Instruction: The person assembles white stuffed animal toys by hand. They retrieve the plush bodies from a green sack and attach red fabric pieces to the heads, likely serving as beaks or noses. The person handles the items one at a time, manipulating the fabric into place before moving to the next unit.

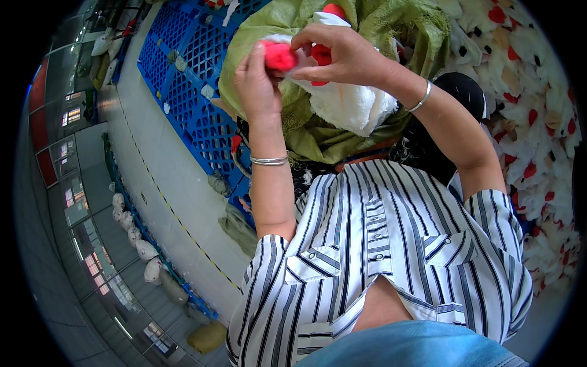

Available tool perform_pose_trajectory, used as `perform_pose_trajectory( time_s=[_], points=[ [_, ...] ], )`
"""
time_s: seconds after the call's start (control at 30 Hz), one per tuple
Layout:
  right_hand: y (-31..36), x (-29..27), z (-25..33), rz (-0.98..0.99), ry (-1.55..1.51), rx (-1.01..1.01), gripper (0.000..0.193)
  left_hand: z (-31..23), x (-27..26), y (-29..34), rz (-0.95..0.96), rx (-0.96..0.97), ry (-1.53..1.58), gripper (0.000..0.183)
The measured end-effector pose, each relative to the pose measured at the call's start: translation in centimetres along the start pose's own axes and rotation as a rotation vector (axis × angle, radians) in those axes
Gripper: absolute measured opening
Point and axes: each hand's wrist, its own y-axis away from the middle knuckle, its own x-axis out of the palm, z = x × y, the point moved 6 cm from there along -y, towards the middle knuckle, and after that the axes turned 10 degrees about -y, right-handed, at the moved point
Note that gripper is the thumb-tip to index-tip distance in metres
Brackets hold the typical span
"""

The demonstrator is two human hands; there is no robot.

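My left hand (258, 84) is closed on a red, rolled-looking end of a soft plush piece (280, 56), held up over an open green woven sack (257, 33). Close beside it, my right hand (345, 56) has its thumb and forefinger curled in at the same piece, by its white part. More red shows in the gap between those two fingers. Below my right hand, white plush fabric (356, 109) lies on the sack; whether it joins the held piece is hidden.
Blue plastic pallets (183, 116) with scraps on them stand to the left. A large heap of white plush pieces with red parts (532, 128) fills the right side. A pale floor with a striped line (162, 192) runs along the left, and several filled bags (147, 251) line its far edge.
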Motion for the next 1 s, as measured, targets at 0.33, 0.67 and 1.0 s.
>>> perform_pose_trajectory(
  time_s=[0.33,0.67,1.0],
  points=[
    [0.4,-2.0,-4.1,0.009,-0.404,0.41,0.02,-4.3,0.0,0.5,0.15,0.329,-0.308,0.021],
    [0.1,-2.6,-5.2,-0.144,-0.594,0.657,0.019,-3.0,0.9,0.8,0.267,0.193,-0.315,0.019],
    [0.3,-2.1,-5.1,-0.046,-0.401,0.493,0.019,-1.7,2.6,2.1,0.42,0.001,-0.451,0.019]
  ],
)
